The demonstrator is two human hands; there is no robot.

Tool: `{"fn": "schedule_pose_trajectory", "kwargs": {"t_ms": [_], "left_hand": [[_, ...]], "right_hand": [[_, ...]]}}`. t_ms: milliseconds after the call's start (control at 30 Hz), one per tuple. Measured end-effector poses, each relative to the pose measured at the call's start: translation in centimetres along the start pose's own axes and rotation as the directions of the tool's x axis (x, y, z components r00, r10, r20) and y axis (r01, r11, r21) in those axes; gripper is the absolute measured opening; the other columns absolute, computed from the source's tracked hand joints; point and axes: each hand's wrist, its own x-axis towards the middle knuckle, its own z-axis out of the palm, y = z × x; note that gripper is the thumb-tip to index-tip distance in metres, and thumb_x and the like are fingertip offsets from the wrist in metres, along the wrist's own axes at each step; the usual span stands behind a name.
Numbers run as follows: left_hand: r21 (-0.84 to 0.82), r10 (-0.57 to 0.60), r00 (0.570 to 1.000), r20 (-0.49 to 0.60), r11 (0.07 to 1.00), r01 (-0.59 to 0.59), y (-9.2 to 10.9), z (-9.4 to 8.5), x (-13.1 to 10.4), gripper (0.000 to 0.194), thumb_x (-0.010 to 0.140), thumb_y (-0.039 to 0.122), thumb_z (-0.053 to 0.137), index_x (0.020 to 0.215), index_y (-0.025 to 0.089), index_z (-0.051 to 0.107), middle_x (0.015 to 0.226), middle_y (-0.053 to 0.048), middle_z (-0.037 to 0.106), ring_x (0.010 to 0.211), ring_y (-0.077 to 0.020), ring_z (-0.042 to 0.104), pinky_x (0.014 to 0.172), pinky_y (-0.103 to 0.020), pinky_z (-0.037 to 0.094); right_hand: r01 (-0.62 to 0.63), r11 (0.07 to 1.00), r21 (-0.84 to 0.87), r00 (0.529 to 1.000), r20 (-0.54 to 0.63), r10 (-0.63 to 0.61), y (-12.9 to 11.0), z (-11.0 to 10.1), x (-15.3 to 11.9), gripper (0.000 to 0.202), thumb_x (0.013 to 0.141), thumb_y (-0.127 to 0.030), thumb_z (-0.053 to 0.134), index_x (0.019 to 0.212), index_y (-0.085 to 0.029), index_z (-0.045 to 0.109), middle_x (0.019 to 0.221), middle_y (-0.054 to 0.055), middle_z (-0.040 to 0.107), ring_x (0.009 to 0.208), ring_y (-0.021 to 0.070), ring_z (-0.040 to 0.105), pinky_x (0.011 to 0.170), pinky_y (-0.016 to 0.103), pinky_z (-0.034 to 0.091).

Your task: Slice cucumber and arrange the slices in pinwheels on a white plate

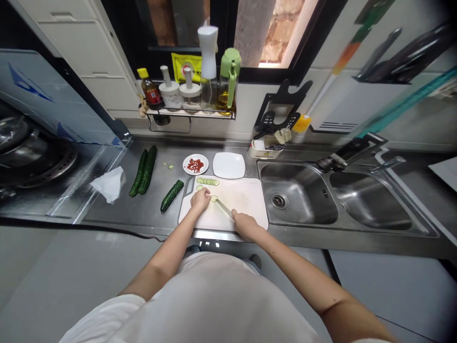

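My right hand [245,225] is wrapped around the handle of a knife [224,208], its blade pointing left over a white cutting board [246,193]. At the blade's tip lies a round cucumber slice [214,198]. My left hand [200,200] is just left of that slice, fingers bent and drawn together; whatever they may hold is hidden. Beyond that hand lies another slice [199,188], and a row of overlapping cucumber slices [207,181] runs along the board's far edge. A cut piece of cucumber [172,196] rests on the counter left of the board.
Two whole cucumbers [143,170] and a white cloth or tissue [109,185] lie further left. Behind the board stand a plate of chopped red pieces [195,164] and a white plate [229,165]. A double sink [300,190] is at right; a condiment shelf [189,113] hangs above.
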Motion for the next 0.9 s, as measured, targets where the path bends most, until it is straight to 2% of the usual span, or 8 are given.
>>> {"fn": "schedule_pose_trajectory", "kwargs": {"t_ms": [200,333,500,667,900], "left_hand": [[0.022,0.043,0.999,-0.033,0.999,-0.042,0.1,0.4,-0.7,0.022,0.087,0.033,0.053,0.107,0.028,0.061,0.102,-0.003,0.068,0.097,-0.0194,0.061,0.079,-0.028,0.043],[0.068,0.101,0.994,-0.03,0.993,-0.099,0.3,0.6,-1.1,0.027,0.086,0.039,0.056,0.11,0.027,0.06,0.104,-0.005,0.066,0.099,-0.0209,0.06,0.081,-0.03,0.043],[0.078,0.092,0.996,-0.016,0.993,-0.091,0.9,0.6,-1.2,0.018,0.085,0.033,0.056,0.099,0.026,0.063,0.107,-0.004,0.065,0.102,-0.0196,0.059,0.083,-0.029,0.042],[0.039,0.079,0.997,-0.009,0.996,-0.078,1.5,0.6,-1.0,0.009,0.083,0.028,0.058,0.089,0.024,0.064,0.104,-0.003,0.067,0.098,-0.0188,0.06,0.078,-0.027,0.043],[-0.036,0.127,0.991,-0.033,0.991,-0.128,1.5,0.8,-1.0,0.013,0.085,0.02,0.054,0.09,0.025,0.064,0.093,-0.001,0.07,0.088,-0.017,0.062,0.072,-0.026,0.041]], "right_hand": [[0.002,0.999,0.045,1.0,0.013,-0.003,0.9,0.3,-1.4,0.028,0.088,-0.013,0.042,0.116,-0.015,0.045,0.104,0.017,0.066,0.093,0.0253,0.064,0.068,0.028,0.039],[0.022,0.988,0.151,0.998,-0.054,-0.014,2.1,0.4,-1.8,0.019,0.09,-0.018,0.039,0.107,-0.016,0.048,0.098,0.013,0.066,0.086,0.0217,0.062,0.062,0.025,0.032],[-0.065,0.95,0.305,0.982,-0.152,0.116,3.3,1.0,-1.6,0.018,0.09,-0.019,0.038,0.106,-0.017,0.046,0.089,0.008,0.066,0.076,0.0174,0.06,0.062,0.023,0.03],[-0.145,0.904,0.402,0.969,-0.125,0.212,4.7,1.7,-0.9,0.02,0.092,-0.018,0.035,0.108,-0.018,0.046,0.083,0.004,0.066,0.061,0.0141,0.057,0.058,0.022,0.031],[-0.155,0.913,0.377,0.942,-0.222,0.252,6.4,2.5,0.1,0.019,0.09,-0.015,0.039,0.105,-0.015,0.05,0.082,0.008,0.067,0.075,0.0182,0.061,0.063,0.023,0.032]]}}
